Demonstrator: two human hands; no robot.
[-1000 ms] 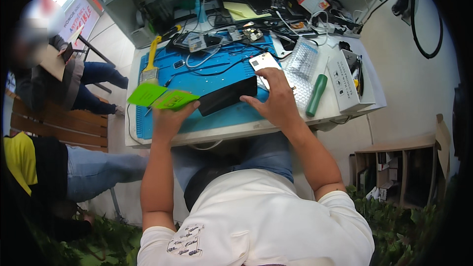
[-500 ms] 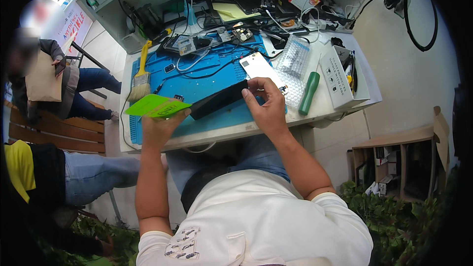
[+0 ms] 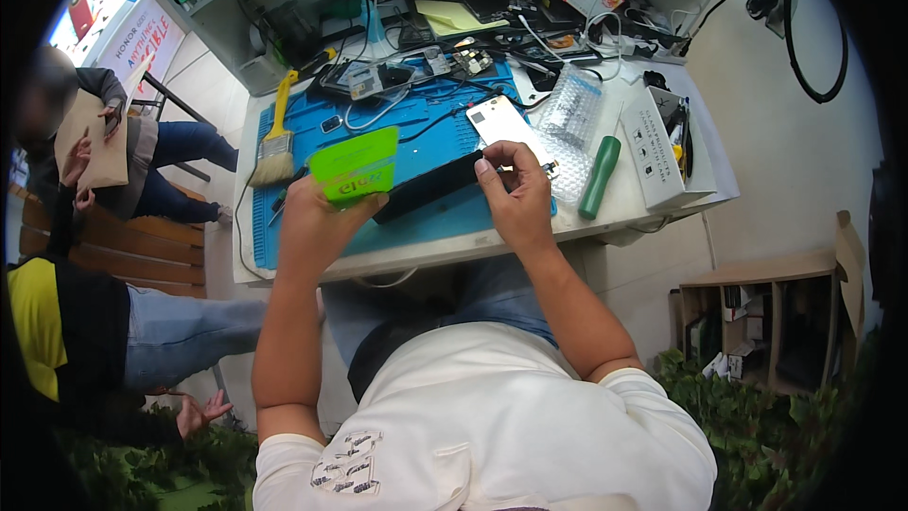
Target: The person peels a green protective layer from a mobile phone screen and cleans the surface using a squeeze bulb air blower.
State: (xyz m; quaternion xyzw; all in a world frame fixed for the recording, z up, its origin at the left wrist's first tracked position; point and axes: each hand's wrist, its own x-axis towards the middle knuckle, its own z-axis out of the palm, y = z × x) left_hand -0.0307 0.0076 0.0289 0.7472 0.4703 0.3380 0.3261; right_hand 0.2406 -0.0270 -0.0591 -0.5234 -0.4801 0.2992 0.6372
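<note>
My left hand (image 3: pixel 324 220) is closed on a bright green printed card-like piece (image 3: pixel 354 167), which stands tilted up above the front of the bench. A dark, flat, thin panel (image 3: pixel 430 191) stretches from beside it toward my right hand (image 3: pixel 515 191). The thumb and fingers of that hand pinch the panel's upper right corner. Whether the green piece and the dark panel are joined cannot be seen, since my left hand covers the place where they meet. Beneath them lies a blue work mat (image 3: pixel 312 156). A white phone-shaped panel (image 3: pixel 501 123) rests just beyond my right hand.
A yellow-handled brush (image 3: pixel 276 137) lies at the mat's left. To the right are bubble wrap (image 3: pixel 571 118), a green-handled screwdriver (image 3: pixel 600 177) and a white box (image 3: pixel 653 153) of tools. Phone parts and cables crowd the back. Two other people are at the left.
My left hand has turned the green piece more upright, so its printed face shows more. The right hand keeps its pinch on the dark panel.
</note>
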